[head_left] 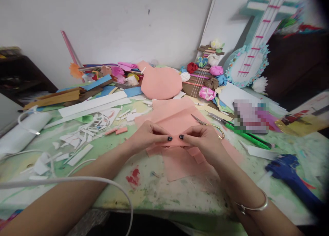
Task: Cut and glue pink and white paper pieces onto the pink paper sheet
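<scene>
Between thumb and fingers, my left hand (151, 134) and my right hand (202, 138) pinch a narrow salmon-pink paper strip (175, 140), one hand near each end. My thumbs point at each other with a small gap between them. Under the hands lie larger salmon-pink paper sheets (177, 165), partly covered by them. Gold-handled scissors (218, 129) rest just beyond my right hand, blades pointing away to the left. Behind the sheets, a rounded pink paper-covered shape (161, 82) with a short neck leans among the crafts.
On the right lie a green utility knife (248, 136) and a blue glue gun (288, 174). White paper scraps (87, 129) cover the left side. A white cable (113, 181) loops over my left forearm. Behind stand paper flowers (207, 93) and a teal stringed-instrument model (246, 64).
</scene>
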The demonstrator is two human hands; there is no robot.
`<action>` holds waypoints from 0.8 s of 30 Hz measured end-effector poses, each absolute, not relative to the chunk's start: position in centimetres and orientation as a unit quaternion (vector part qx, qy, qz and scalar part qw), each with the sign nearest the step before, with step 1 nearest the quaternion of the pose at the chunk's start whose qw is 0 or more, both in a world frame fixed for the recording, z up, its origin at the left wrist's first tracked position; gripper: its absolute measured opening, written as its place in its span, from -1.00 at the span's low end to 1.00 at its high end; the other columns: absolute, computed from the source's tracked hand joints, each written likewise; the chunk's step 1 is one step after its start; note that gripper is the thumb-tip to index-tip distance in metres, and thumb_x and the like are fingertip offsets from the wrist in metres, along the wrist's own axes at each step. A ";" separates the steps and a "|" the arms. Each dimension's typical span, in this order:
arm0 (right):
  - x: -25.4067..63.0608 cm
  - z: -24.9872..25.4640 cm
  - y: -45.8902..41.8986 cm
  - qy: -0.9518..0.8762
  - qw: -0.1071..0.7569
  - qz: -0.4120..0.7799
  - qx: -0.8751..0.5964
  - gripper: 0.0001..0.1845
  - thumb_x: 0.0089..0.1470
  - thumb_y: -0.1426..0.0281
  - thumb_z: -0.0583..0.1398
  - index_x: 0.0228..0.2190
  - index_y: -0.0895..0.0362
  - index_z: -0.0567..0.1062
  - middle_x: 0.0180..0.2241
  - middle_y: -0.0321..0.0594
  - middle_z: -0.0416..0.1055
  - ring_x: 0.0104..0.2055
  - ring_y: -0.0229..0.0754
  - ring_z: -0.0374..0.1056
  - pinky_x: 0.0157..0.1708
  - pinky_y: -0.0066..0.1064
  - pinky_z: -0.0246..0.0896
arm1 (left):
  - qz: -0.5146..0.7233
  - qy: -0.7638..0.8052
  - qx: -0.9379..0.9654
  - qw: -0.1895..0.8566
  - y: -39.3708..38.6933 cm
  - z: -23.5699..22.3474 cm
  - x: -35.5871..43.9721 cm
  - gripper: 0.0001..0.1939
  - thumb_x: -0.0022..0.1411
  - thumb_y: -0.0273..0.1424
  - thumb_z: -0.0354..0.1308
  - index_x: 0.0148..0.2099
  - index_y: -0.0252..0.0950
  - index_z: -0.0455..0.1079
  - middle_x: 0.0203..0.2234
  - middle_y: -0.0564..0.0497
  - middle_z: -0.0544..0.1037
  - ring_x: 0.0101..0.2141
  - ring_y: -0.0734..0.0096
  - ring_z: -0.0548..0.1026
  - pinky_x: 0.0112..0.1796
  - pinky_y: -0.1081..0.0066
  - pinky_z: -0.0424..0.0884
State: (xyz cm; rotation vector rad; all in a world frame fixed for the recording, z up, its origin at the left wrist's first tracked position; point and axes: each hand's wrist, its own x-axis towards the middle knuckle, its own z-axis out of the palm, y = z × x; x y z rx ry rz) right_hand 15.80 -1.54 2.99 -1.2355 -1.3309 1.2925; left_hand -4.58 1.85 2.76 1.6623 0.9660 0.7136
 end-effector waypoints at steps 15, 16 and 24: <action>16.6 4.2 -4.6 -0.737 0.206 0.384 -0.517 -0.91 -0.09 0.48 0.22 -0.57 0.16 0.51 -0.62 -0.30 0.41 -0.57 -0.32 0.26 -0.61 -0.53 0.07 | 0.144 0.318 0.789 0.506 0.6 2.7 -4.1 -0.83 0.03 -0.40 0.19 -0.39 -0.36 0.59 -0.57 -0.01 0.56 -0.56 0.48 0.40 -0.55 0.54 0.21; 16.4 4.1 -4.6 -0.734 0.206 0.381 -0.523 -0.91 -0.08 0.47 0.21 -0.58 0.16 0.50 -0.62 -0.29 0.41 -0.58 -0.32 0.26 -0.61 -0.52 0.08 | 0.153 0.321 0.794 0.493 0.6 2.6 -4.0 -0.83 0.04 -0.40 0.18 -0.39 -0.37 0.58 -0.58 0.00 0.55 -0.57 0.49 0.38 -0.56 0.54 0.20; 15.0 3.3 -7.5 -0.631 0.244 0.461 -0.574 -0.93 -0.04 0.46 0.17 -0.53 0.17 0.44 -0.60 -0.26 0.44 -0.57 -0.28 0.35 -0.59 -0.52 0.15 | 0.188 0.294 0.826 0.444 0.3 1.9 -3.4 -0.85 0.08 -0.46 0.17 -0.39 -0.40 0.55 -0.55 0.00 0.54 -0.51 0.48 0.41 -0.46 0.53 0.27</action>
